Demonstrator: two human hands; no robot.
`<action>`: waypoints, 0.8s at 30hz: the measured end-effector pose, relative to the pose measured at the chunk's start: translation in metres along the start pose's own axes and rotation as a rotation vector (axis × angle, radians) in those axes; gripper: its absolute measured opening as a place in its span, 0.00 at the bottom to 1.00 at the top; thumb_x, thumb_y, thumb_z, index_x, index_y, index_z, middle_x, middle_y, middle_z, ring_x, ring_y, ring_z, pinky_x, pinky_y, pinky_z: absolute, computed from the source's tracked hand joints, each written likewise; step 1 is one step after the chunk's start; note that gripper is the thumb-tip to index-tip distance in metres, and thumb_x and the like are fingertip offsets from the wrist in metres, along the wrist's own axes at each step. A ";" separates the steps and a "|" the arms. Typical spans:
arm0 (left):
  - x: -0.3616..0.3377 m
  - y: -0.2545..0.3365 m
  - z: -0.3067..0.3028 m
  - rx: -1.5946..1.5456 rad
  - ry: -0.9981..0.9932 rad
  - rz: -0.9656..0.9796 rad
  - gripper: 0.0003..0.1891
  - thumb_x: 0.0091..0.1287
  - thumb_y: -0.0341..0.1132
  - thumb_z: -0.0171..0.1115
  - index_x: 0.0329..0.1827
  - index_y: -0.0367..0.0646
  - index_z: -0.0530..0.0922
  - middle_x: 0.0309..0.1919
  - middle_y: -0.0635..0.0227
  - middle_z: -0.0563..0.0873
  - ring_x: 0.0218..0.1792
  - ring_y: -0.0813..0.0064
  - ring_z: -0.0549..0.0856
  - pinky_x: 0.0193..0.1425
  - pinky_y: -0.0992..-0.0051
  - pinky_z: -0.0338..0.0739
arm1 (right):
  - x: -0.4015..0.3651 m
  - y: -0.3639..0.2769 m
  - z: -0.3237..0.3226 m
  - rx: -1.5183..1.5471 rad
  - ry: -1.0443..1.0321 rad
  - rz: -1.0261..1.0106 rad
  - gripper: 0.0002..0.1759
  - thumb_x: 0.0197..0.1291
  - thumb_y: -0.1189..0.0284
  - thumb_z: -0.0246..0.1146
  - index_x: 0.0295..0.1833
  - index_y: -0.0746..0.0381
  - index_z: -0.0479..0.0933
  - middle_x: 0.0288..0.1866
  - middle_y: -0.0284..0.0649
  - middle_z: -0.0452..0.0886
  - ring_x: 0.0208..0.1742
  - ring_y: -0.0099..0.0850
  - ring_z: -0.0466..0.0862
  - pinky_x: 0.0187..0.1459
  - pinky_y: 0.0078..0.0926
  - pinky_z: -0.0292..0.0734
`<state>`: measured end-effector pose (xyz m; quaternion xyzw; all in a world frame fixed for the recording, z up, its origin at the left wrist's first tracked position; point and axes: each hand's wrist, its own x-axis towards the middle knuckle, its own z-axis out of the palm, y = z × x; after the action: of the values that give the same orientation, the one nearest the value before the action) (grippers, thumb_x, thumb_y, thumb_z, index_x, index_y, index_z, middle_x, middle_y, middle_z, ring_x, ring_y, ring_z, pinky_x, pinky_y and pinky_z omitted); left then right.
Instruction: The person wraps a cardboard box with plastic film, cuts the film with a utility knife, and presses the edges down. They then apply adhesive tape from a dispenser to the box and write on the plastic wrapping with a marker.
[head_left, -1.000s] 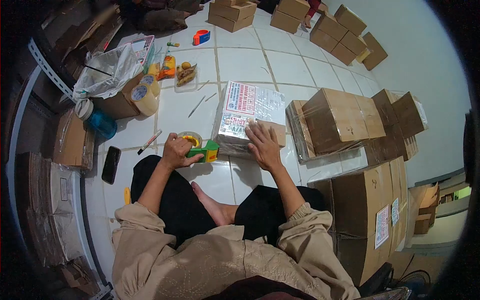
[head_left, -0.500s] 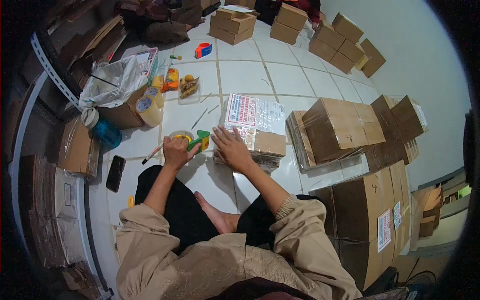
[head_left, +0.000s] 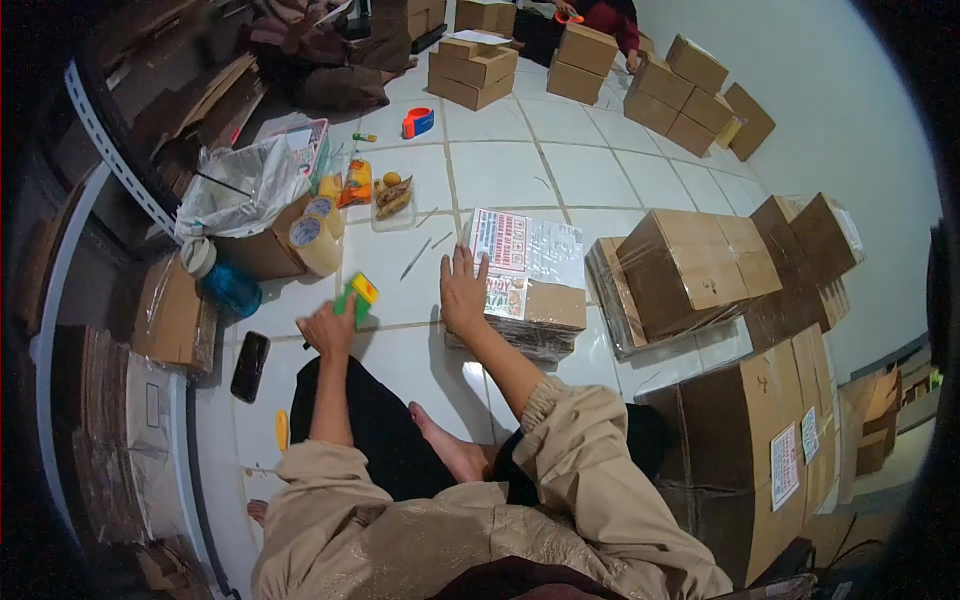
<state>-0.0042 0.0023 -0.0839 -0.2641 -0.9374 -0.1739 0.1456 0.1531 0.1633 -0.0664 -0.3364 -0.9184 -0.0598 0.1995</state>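
On the tiled floor in front of me stands a flat cardboard box [head_left: 545, 300], wrapped in clear tape, with a white label printed in red across its top. My right hand [head_left: 464, 297] lies on the left edge of that box, fingers stretched out. To the left, my left hand [head_left: 328, 328] is closed around a green and yellow tape dispenser [head_left: 361, 296], held low over the floor. The hand covers part of the dispenser. A slim blade-like tool [head_left: 414, 258] lies between the dispenser and the box.
At left are a phone [head_left: 250, 367], a blue bottle [head_left: 231, 287], tape rolls [head_left: 315, 240] and a lined bin [head_left: 245, 185]. Taped cartons [head_left: 690, 260] stand at right. Farther back are a food tray [head_left: 394, 205], an orange and blue dispenser [head_left: 418, 122] and other people.
My left hand has moved left and toward me with the tape dispenser, away from the box. My right hand remains on the box's left edge. The view has shifted slightly.
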 end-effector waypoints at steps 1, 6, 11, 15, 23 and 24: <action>-0.007 -0.001 0.003 -0.042 -0.003 0.024 0.30 0.56 0.61 0.53 0.22 0.37 0.80 0.20 0.52 0.81 0.25 0.56 0.80 0.43 0.64 0.63 | 0.005 -0.001 0.003 0.035 0.029 -0.016 0.27 0.44 0.76 0.57 0.55 0.67 0.68 0.61 0.54 0.63 0.67 0.43 0.58 0.65 0.53 0.42; -0.001 0.015 -0.030 -0.141 0.013 0.135 0.26 0.54 0.56 0.59 0.17 0.37 0.78 0.15 0.53 0.78 0.19 0.58 0.78 0.36 0.68 0.64 | -0.002 0.002 -0.010 0.268 0.057 0.013 0.21 0.49 0.74 0.56 0.52 0.66 0.71 0.55 0.54 0.70 0.63 0.41 0.65 0.63 0.46 0.53; -0.055 0.019 -0.051 -0.755 -0.088 0.422 0.22 0.45 0.47 0.69 0.12 0.39 0.70 0.11 0.62 0.71 0.17 0.64 0.65 0.30 0.68 0.60 | -0.095 0.024 -0.054 1.635 -0.232 0.421 0.21 0.57 0.68 0.59 0.54 0.68 0.69 0.50 0.46 0.76 0.49 0.33 0.78 0.52 0.30 0.72; -0.091 0.039 -0.061 -0.848 -0.234 0.568 0.20 0.41 0.46 0.70 0.13 0.40 0.72 0.11 0.65 0.72 0.18 0.66 0.66 0.31 0.69 0.60 | -0.146 0.045 -0.058 2.090 -0.534 0.538 0.22 0.56 0.70 0.62 0.55 0.68 0.69 0.48 0.43 0.77 0.46 0.27 0.79 0.46 0.23 0.76; -0.107 0.060 -0.055 -0.892 -0.357 0.677 0.19 0.43 0.46 0.70 0.13 0.40 0.74 0.11 0.65 0.74 0.18 0.69 0.67 0.28 0.70 0.61 | -0.177 0.058 -0.057 2.172 -0.457 0.650 0.16 0.55 0.74 0.62 0.48 0.68 0.74 0.43 0.41 0.79 0.41 0.26 0.80 0.45 0.21 0.77; -0.109 0.061 -0.055 -0.921 -0.386 0.662 0.19 0.43 0.46 0.69 0.13 0.40 0.74 0.11 0.65 0.74 0.17 0.69 0.67 0.28 0.70 0.62 | -0.181 0.059 -0.054 2.175 -0.479 0.647 0.15 0.55 0.73 0.62 0.48 0.68 0.74 0.42 0.41 0.79 0.41 0.26 0.80 0.45 0.21 0.77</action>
<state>0.1276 -0.0195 -0.0594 -0.6049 -0.6428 -0.4568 -0.1103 0.3347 0.0879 -0.0923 -0.2093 -0.3703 0.8802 0.2103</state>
